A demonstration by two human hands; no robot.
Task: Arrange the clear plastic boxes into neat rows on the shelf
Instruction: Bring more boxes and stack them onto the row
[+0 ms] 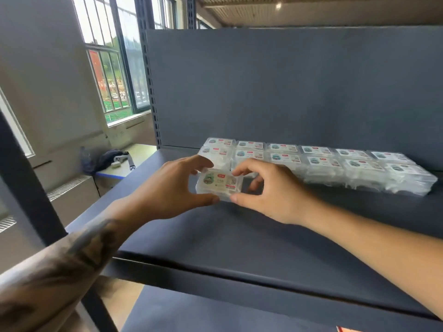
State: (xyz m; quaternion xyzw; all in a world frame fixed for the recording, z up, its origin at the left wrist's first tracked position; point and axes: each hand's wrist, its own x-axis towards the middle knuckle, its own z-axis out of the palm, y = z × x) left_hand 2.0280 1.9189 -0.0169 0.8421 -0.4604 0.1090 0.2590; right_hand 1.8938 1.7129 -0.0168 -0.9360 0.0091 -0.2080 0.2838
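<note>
Now both hands, left [167,188] and right [271,190], pinch one box [218,185] by its ends, just above the shelf [239,236] before the two rows [311,161]. Best to set it flat, label up, squared against the left end of the front row.

Daylight pours in from windows [112,68] at left, panes blown out bright. Ceiling lamp [278,6] glows, small hot spot. Shelf [239,236] dark, evenly lit, soft shadow under both hands. Glare on boxes [335,164], wrap shining white, labels too soft to read. Wide-angle bend strong at edges: post [28,183] leans, shelf front curves. Left forearm [60,271] close to lens, badly blurred. Whole frame slightly soft, compression smear.
</note>
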